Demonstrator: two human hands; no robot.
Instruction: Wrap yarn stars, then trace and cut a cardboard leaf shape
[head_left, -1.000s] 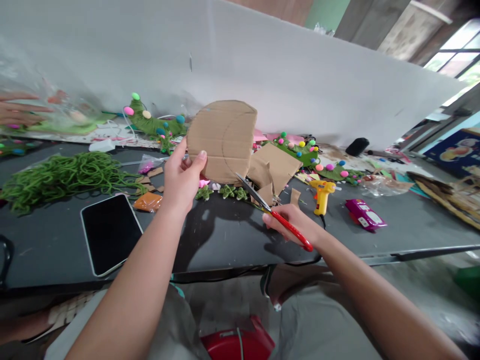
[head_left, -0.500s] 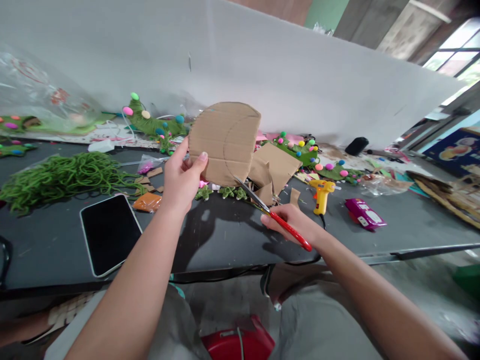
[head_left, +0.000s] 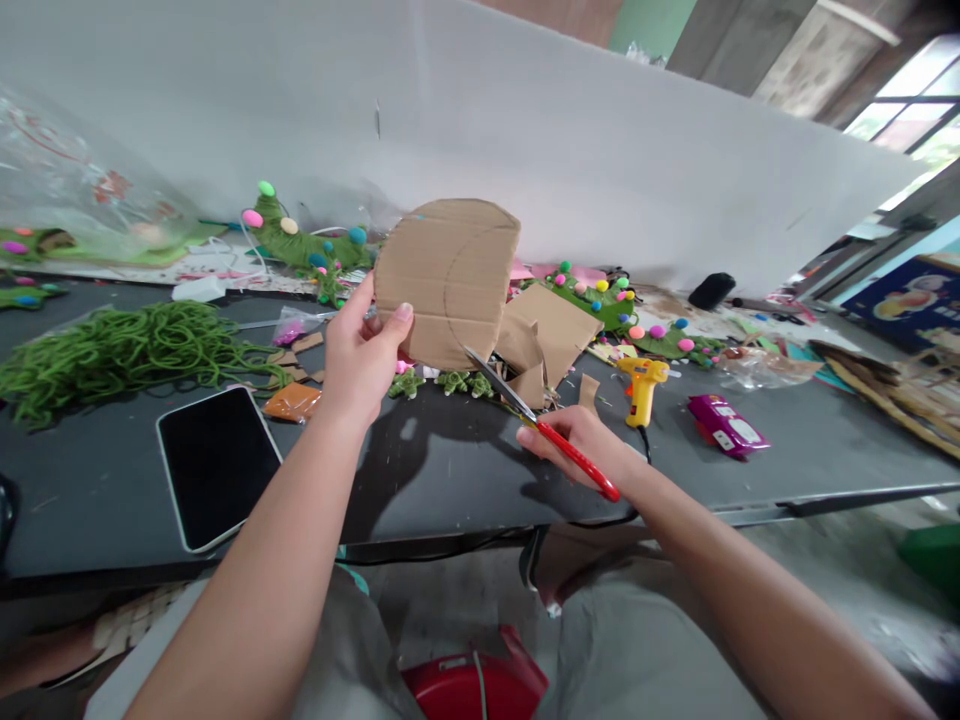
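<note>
My left hand [head_left: 364, 350] pinches the left edge of a brown cardboard piece [head_left: 442, 280], its thumb in front. The piece is rounded at the top left, with a curved line drawn down its right part. Red-handled scissors [head_left: 574, 455] are gripped in my right hand [head_left: 577, 445]. Their blades point up and left, and the tips meet the cardboard's lower edge near the drawn line. Behind and right of the blades lie cardboard scraps [head_left: 555, 325].
Green yarn [head_left: 142, 350], a tablet [head_left: 217, 465] and an orange packet [head_left: 294, 402] lie left. On the right are a yellow glue gun [head_left: 642, 388] and a purple packet [head_left: 727, 425]. Green pieces with pompoms [head_left: 300, 245] stand along the white wall [head_left: 600, 150].
The view has shifted very slightly. Both hands, the cardboard and the scissors keep nearly the same position relative to one another.
</note>
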